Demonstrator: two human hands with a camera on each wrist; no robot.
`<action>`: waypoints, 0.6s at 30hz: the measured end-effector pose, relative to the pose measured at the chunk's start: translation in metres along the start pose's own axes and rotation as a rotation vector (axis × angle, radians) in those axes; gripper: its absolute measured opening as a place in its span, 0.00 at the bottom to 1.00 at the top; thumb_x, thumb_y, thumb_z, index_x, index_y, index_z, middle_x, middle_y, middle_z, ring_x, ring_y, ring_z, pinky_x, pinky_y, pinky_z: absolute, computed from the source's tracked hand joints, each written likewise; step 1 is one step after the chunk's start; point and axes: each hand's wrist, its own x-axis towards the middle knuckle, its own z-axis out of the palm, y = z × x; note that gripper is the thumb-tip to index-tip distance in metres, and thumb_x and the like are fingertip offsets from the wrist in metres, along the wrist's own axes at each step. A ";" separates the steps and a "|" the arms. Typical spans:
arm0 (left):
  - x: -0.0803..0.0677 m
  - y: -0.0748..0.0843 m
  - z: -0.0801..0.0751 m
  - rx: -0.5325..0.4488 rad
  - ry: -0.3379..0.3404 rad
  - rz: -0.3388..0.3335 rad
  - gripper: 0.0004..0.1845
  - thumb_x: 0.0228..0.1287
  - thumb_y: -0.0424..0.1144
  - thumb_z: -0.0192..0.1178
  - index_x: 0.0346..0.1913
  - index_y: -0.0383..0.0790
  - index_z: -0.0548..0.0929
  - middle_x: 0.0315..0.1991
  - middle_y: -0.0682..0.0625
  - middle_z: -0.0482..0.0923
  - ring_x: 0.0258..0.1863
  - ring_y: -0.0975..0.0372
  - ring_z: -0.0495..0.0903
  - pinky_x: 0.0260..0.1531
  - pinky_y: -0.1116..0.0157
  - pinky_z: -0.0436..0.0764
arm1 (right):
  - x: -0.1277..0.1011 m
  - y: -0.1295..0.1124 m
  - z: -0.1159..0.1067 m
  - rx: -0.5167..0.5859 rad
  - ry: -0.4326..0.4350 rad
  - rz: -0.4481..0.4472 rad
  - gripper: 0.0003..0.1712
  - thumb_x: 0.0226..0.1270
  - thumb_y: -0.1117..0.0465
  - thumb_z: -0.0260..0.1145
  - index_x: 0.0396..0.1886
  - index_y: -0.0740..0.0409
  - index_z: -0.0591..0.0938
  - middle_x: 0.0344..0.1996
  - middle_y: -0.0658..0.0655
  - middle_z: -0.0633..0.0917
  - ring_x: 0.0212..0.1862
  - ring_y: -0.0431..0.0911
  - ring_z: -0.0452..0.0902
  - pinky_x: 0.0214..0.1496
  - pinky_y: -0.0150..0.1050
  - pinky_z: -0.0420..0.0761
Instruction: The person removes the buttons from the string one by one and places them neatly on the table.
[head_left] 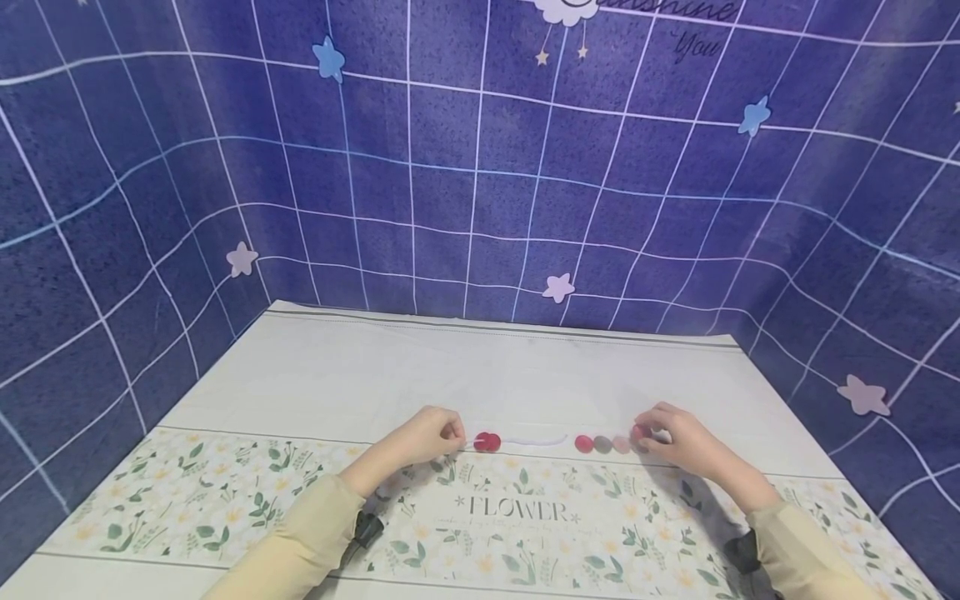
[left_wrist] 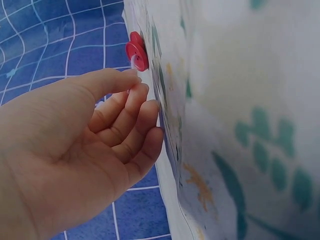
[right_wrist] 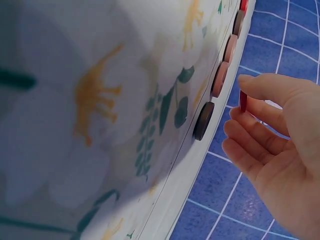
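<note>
My left hand (head_left: 433, 435) pinches the end of a thin white cord (head_left: 534, 442) between thumb and forefinger. Two overlapping red buttons (head_left: 487, 442) sit on the cord just right of those fingertips; in the left wrist view the cord comes through a hole of the nearer red button (left_wrist: 136, 55). Over at the right, my right hand (head_left: 681, 440) pinches another red button (right_wrist: 243, 101), seen edge-on in the right wrist view and held above the table. Beneath and beside that hand runs a row of buttons: dark brown (right_wrist: 204, 121), dusty pink (right_wrist: 220, 80), paler pink (right_wrist: 230, 48), grey-brown (right_wrist: 239, 23) and red (head_left: 583, 443).
Both hands work over a white table cover (head_left: 450, 375) with a printed floral band (head_left: 517, 550) along its front part. A blue gridded curtain (head_left: 450, 208) with stars surrounds the table at the back and both sides. Dark bands show at both wrists.
</note>
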 end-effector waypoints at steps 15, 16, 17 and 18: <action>0.001 -0.002 0.001 -0.004 0.003 0.010 0.03 0.58 0.35 0.62 0.29 0.44 0.79 0.23 0.57 0.75 0.26 0.66 0.73 0.33 0.67 0.75 | -0.004 0.006 -0.003 -0.010 -0.038 0.087 0.15 0.51 0.69 0.69 0.41 0.62 0.82 0.34 0.51 0.81 0.39 0.49 0.79 0.43 0.45 0.80; 0.001 -0.002 0.001 -0.005 0.002 0.011 0.03 0.58 0.35 0.62 0.29 0.44 0.79 0.23 0.57 0.75 0.26 0.66 0.73 0.33 0.66 0.75 | -0.005 0.007 -0.003 -0.012 -0.038 0.085 0.15 0.51 0.69 0.69 0.42 0.62 0.82 0.34 0.51 0.81 0.39 0.49 0.79 0.42 0.45 0.80; 0.001 -0.002 0.001 -0.006 0.002 0.012 0.03 0.58 0.35 0.62 0.29 0.44 0.79 0.23 0.57 0.75 0.26 0.66 0.73 0.33 0.66 0.75 | -0.005 0.007 -0.003 -0.013 -0.038 0.084 0.16 0.51 0.70 0.69 0.42 0.62 0.82 0.34 0.51 0.81 0.38 0.49 0.79 0.42 0.44 0.81; 0.001 -0.002 0.001 -0.007 0.003 0.016 0.03 0.58 0.35 0.62 0.29 0.43 0.79 0.23 0.56 0.75 0.26 0.66 0.73 0.33 0.66 0.75 | -0.005 0.008 -0.003 -0.012 -0.039 0.083 0.16 0.51 0.69 0.69 0.42 0.63 0.82 0.34 0.51 0.81 0.38 0.48 0.78 0.41 0.43 0.81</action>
